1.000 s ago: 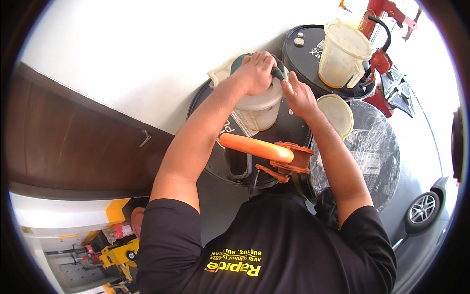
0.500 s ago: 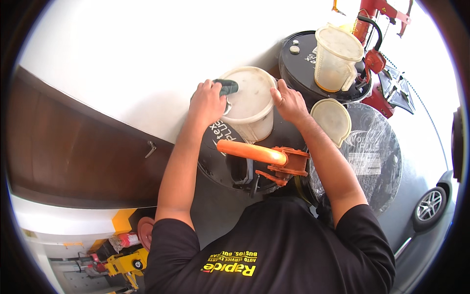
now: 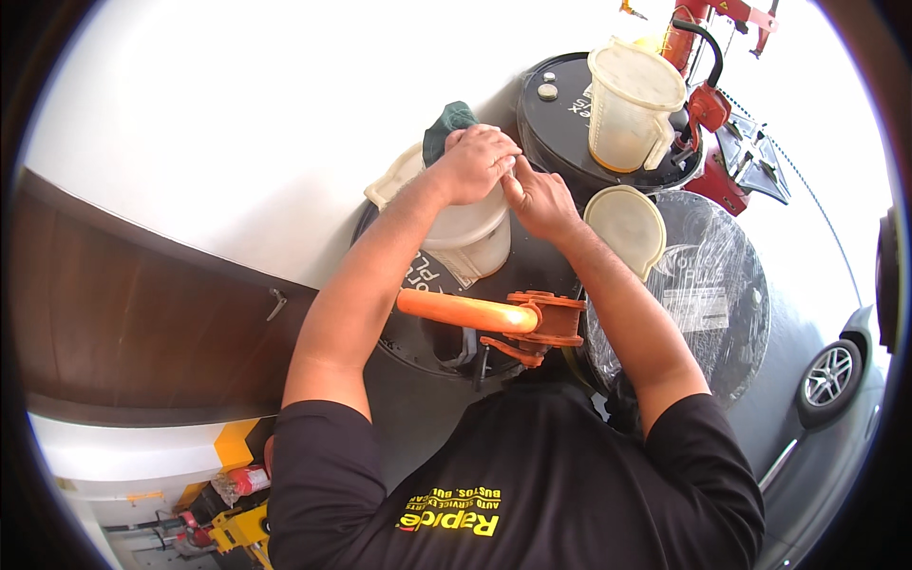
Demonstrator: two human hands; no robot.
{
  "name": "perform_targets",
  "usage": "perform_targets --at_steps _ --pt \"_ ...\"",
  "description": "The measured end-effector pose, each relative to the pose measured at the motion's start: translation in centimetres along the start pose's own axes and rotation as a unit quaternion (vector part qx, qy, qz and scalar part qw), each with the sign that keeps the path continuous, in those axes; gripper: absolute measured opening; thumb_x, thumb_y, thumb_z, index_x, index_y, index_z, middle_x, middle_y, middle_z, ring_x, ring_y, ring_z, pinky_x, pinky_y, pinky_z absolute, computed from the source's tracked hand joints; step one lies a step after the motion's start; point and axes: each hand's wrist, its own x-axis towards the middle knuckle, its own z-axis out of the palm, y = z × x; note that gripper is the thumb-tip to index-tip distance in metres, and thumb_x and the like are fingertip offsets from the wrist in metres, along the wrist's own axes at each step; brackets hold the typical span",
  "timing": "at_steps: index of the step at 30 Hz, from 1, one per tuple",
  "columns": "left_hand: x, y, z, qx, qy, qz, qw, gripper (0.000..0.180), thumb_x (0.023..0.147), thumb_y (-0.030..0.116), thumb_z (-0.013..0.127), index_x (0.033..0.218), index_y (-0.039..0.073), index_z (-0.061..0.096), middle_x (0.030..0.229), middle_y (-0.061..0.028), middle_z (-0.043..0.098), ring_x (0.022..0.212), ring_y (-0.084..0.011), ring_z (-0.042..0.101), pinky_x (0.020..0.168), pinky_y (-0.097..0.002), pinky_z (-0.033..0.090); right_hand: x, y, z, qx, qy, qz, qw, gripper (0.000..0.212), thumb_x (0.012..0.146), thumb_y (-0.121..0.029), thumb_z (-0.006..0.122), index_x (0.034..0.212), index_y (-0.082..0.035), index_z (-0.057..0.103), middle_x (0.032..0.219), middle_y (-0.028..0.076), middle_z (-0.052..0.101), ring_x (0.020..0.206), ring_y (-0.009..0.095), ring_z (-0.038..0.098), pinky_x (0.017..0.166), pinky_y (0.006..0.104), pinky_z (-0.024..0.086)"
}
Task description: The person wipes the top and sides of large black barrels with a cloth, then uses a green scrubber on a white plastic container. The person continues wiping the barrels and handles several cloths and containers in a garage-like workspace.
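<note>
A whitish plastic measuring jug [image 3: 465,233] stands on a black drum [image 3: 404,328], its spout facing left and the far part of its rim hidden by my hands. My left hand [image 3: 472,166] is closed on a dark green cloth [image 3: 448,123], which sticks out past the knuckles on the far side. It lies across the jug's upper right rim, with its fingers meeting my right hand. My right hand [image 3: 543,201] is closed at the jug's right rim, thumb and forefinger near the left fingertips; its other fingers are partly hidden.
An orange hand pump [image 3: 532,318] rises from the drum on my near side. A second jug [image 3: 632,114] stands on the far-right drum [image 3: 541,123]. A round lid-like piece [image 3: 625,228] lies by the plastic-wrapped drum [image 3: 717,285]. A white wall [image 3: 237,123] borders the left.
My left hand has moved right with the cloth, from the jug's left side across to its right rim beside my right hand. The view has shifted slightly.
</note>
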Motion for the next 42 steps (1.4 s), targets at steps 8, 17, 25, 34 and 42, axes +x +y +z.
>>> perform_targets --at_steps 8,17,25,34,42 --pt "1.3 -5.8 -2.8 0.051 -0.136 -0.223 0.964 0.045 0.112 0.036 0.046 0.151 0.016 0.056 0.151 -0.0115 0.059 0.144 -0.0306 0.051 0.118 -0.0562 0.034 0.0 0.3 0.4 -0.011 0.013 -0.007 1.0 0.048 0.11 -0.052 0.039 0.112 -0.007 0.055 0.087 0.017 0.076 0.091 0.04 0.073 0.083 0.0538 0.047" --pt "1.8 -1.5 -0.8 -0.022 -0.031 -0.032 0.999 0.035 0.109 0.043 0.055 0.134 0.035 0.078 0.132 -0.0043 0.055 0.134 -0.0247 0.044 0.116 -0.0476 0.03 0.0 0.3 0.2 -0.022 0.008 0.003 1.0 0.049 0.11 -0.052 0.039 0.113 -0.006 0.054 0.087 0.018 0.076 0.09 0.041 0.073 0.082 0.0549 0.048" --pt "1.0 -7.3 -1.4 0.034 -0.015 -0.138 0.99 0.034 0.107 0.048 0.061 0.135 0.038 0.077 0.127 -0.0057 0.055 0.126 -0.026 0.048 0.115 -0.0472 0.033 -0.2 0.4 0.4 0.001 0.02 0.002 1.0 0.049 0.11 -0.054 0.04 0.112 -0.006 0.054 0.086 0.017 0.075 0.088 0.041 0.073 0.08 0.0543 0.047" --pt "2.2 -3.8 -0.6 0.018 0.048 -0.042 0.998 0.025 0.1 0.029 0.073 0.121 0.026 0.084 0.111 -0.0045 0.062 0.115 -0.0261 0.056 0.108 -0.0403 0.045 0.0 0.5 0.3 -0.033 0.004 0.014 0.999 0.05 0.11 -0.054 0.039 0.113 -0.006 0.054 0.084 0.017 0.076 0.087 0.04 0.073 0.082 0.0539 0.048" --pt "0.0 -7.9 -2.0 -0.022 0.076 -0.094 0.992 0.025 0.098 0.018 0.073 0.12 0.007 0.068 0.123 -0.0127 0.066 0.124 -0.0368 0.059 0.108 -0.0469 0.049 -0.2 0.4 0.8 -0.019 0.014 0.001 1.0 0.053 0.111 -0.056 0.035 0.113 -0.006 0.053 0.086 0.017 0.076 0.089 0.041 0.073 0.083 0.0546 0.048"
